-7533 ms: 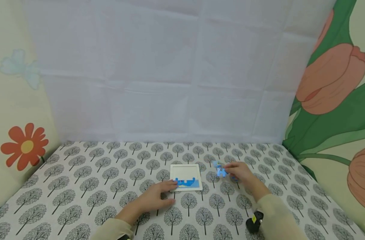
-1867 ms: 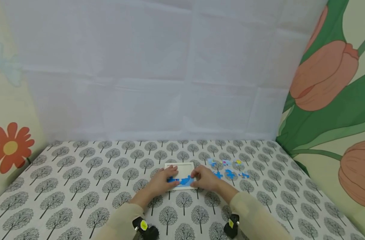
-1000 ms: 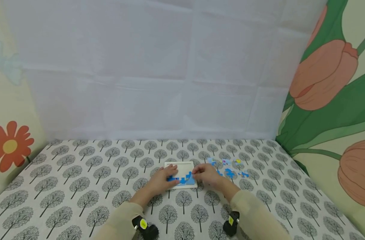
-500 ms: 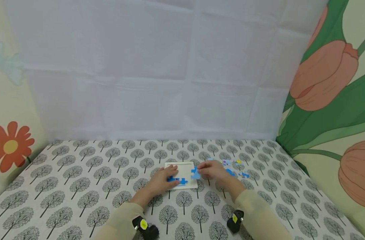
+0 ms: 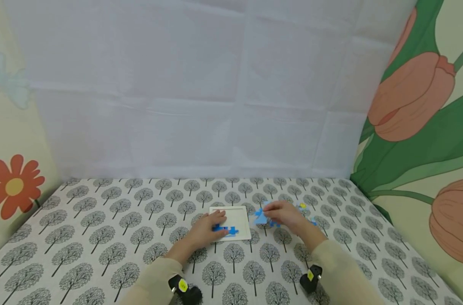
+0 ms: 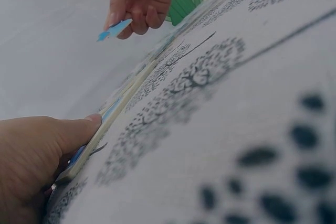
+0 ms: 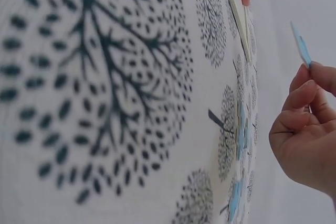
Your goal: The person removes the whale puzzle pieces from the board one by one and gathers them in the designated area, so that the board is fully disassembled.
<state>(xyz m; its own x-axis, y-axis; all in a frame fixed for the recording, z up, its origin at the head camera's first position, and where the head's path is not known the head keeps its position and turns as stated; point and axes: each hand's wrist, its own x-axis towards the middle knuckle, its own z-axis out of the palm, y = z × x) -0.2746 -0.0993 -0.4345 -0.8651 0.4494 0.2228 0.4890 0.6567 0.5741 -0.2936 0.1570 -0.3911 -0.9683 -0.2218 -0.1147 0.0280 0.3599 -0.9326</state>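
A white puzzle frame (image 5: 239, 217) lies on the table with a few joined blue jigsaw pieces (image 5: 230, 231) along its near edge. My left hand (image 5: 203, 229) rests on its left side, fingers spread, partly covering those pieces; in the left wrist view the thumb lies along the frame's edge. To the right of the frame, my right hand (image 5: 286, 215) pinches a light-blue jigsaw piece (image 5: 260, 217) between thumb and fingertips. Both wrist views show this piece (image 7: 301, 45) raised above the cloth, tilted, apart from the frame.
Several loose jigsaw pieces (image 5: 275, 223) lie under and beyond my right hand, one with a yellow patch (image 5: 302, 206). A tree-print cloth (image 5: 140, 254) covers the table. A white sheet (image 5: 178, 127) hangs behind, with flower-patterned walls at both sides.
My right hand, earlier over the loose pieces, worked at the frame's near right corner. It has since lifted the light-blue piece out and carried it right. My left hand stays on the frame.
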